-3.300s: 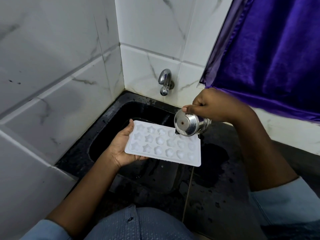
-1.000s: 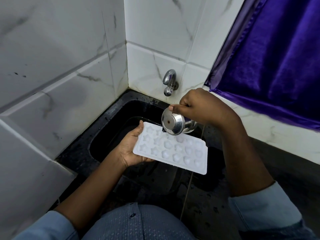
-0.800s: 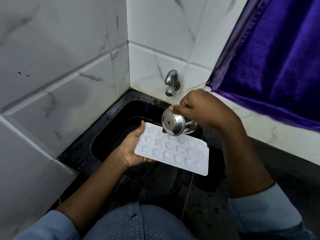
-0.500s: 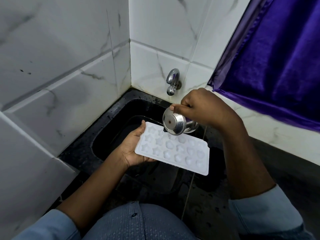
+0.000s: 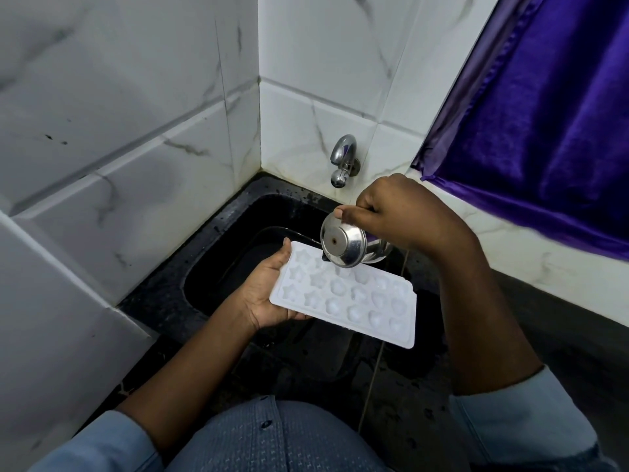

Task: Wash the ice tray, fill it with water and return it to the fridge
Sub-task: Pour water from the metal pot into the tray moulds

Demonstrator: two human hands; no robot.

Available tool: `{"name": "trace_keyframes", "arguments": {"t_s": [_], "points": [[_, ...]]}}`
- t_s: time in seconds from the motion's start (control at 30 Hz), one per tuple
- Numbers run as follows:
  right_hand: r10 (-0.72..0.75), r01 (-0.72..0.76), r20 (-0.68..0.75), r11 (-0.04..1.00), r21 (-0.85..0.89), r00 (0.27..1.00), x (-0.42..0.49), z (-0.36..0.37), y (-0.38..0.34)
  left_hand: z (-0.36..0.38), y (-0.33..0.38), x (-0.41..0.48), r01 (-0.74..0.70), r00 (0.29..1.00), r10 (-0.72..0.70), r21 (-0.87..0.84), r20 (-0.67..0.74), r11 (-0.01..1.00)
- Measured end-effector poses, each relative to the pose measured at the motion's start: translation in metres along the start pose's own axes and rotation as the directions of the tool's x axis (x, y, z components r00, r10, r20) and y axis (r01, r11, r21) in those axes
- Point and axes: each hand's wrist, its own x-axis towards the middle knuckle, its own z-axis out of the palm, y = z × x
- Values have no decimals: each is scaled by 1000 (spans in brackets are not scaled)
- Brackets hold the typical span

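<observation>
My left hand (image 5: 263,298) cradles the left end of the white plastic star-moulded ice tray (image 5: 360,301) above the black sink (image 5: 218,267), thumb over its rim. My right hand (image 5: 401,212) grips a round steel cup (image 5: 343,245), tipped over the tray's far-left cells, further left than seconds ago.

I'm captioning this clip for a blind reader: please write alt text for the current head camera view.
A right hand tips a steel cup over a white ice tray of shaped moulds, held by the left hand above a black sink. Behind: a chrome tap, white tiles, a purple curtain.
</observation>
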Motion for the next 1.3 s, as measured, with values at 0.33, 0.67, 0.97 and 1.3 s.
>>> {"name": "trace_keyframes", "arguments": {"t_s": [0.33, 0.67, 0.97, 1.3], "points": [[-45, 45, 17, 999, 8, 999, 2, 2, -22, 12, -5, 0, 36, 998, -34, -30, 59, 999], [-52, 52, -7, 998, -34, 999, 4, 4, -21, 9, -8, -2, 14, 1000, -14, 14, -10, 1000], [-65, 62, -35, 995, -80, 997, 4, 3, -20, 10, -6, -4, -17, 999, 18, 27, -50, 999], [-54, 52, -33, 996, -68, 998, 4, 1, -24, 11, -4, -7, -8, 999, 9, 13, -43, 1000]]}}
